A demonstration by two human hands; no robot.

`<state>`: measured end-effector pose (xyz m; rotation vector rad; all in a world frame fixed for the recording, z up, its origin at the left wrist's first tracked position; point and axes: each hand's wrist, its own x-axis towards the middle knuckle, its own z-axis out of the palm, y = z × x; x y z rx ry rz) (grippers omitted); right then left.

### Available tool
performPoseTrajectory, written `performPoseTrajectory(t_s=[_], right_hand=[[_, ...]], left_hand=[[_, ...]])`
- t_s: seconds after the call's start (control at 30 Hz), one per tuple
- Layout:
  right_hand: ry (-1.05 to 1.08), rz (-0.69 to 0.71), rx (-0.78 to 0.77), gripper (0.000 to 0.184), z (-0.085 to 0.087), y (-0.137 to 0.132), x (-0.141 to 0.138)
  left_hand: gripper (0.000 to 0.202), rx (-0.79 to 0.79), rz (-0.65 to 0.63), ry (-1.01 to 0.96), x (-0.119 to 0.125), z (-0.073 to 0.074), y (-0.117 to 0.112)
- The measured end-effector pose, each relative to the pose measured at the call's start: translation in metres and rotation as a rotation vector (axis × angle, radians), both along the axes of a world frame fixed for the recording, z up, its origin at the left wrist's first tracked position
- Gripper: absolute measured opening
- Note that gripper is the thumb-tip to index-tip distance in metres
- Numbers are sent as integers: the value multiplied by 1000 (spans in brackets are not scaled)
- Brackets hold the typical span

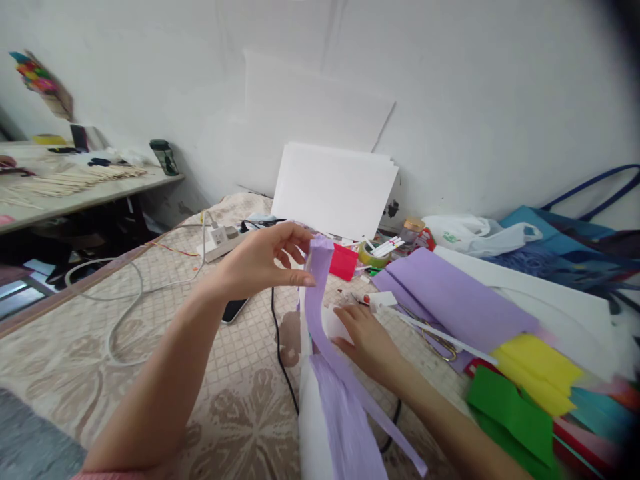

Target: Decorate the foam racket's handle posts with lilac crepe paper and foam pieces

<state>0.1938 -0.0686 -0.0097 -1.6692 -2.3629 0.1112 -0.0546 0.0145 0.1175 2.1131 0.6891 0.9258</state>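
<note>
My left hand point(260, 263) is at the top, thumb across the edge of the purple paper strip point(315, 303), fingers loosely bent; I cannot tell whether they pinch it. The strip stands in front of me, mid-table, folded over the top of a white upright piece point(311, 427), its tail curving down to the right. I judge it light, soft and easily torn or creased, hardly slippery; best held flat near the folded top, without tugging the tail. It looks matte and pale, narrow, above gathered purple paper point(343, 417). My right hand point(370, 340) is beside the strip, fingers slightly curled; whether they grip anything, I cannot tell. Farther right lies folded purple paper point(460, 293).
</note>
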Motion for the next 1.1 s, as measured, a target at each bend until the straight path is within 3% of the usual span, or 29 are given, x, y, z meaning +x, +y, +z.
performPoseTrajectory(t_s=[0.13,0.27,0.47,0.63,0.73,0.93,1.1], right_hand=[[-110,-30,-12,35,-17,-4,-1],[-122,-5,-7,20,-18,-6,-3],[-93,-72,14,29,-22,-8,-3],[-43,-101,29,22,-27,-8,-3],[112,-67,21,10,-11,-8,-5],[902,-6,56,21,47,2,-24],[1151,8,61,22,69,14,-48]], left_hand=[[46,-19,-18,2,-1,2,1],[36,-33,1,18,0,2,1],[27,21,93,33,7,1,-3],[28,35,131,32,10,4,-10],[31,25,115,33,9,3,-9],[45,-40,-24,-15,2,1,0],[48,-132,-139,-65,-4,0,5]])
